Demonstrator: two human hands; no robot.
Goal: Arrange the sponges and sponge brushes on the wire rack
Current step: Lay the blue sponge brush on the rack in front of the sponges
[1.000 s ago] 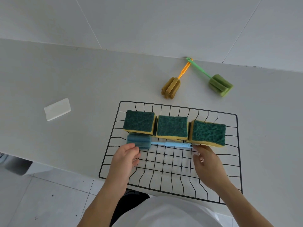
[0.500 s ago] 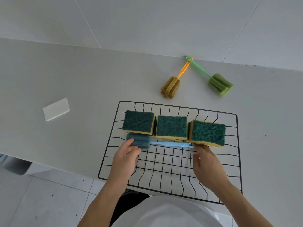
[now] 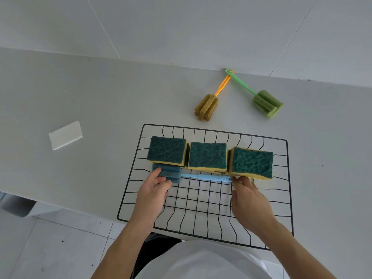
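A black wire rack (image 3: 288, 178) lies on the grey counter near its front edge. Three green-topped yellow sponges (image 3: 167, 151), (image 3: 207, 157), (image 3: 251, 163) stand in a row across the rack's far half. Just in front of them lies a blue sponge brush (image 3: 205, 177), head to the left and handle to the right. My left hand (image 3: 153, 196) pinches the blue foam head. My right hand (image 3: 249, 202) holds the tip of the handle, right under the rightmost sponge. An orange-handled brush (image 3: 206, 107) and a green brush (image 3: 267, 103) lie on the counter behind the rack.
A small white rectangular pad (image 3: 65, 134) lies on the counter to the left. The two far brushes' handles cross at the wall. The counter's front edge runs diagonally under the rack's near left corner, with tiled floor (image 3: 50, 248) below.
My left fingers have slid further onto the blue foam head. The brush sits slightly closer to the row of sponges. My right hand has barely moved.
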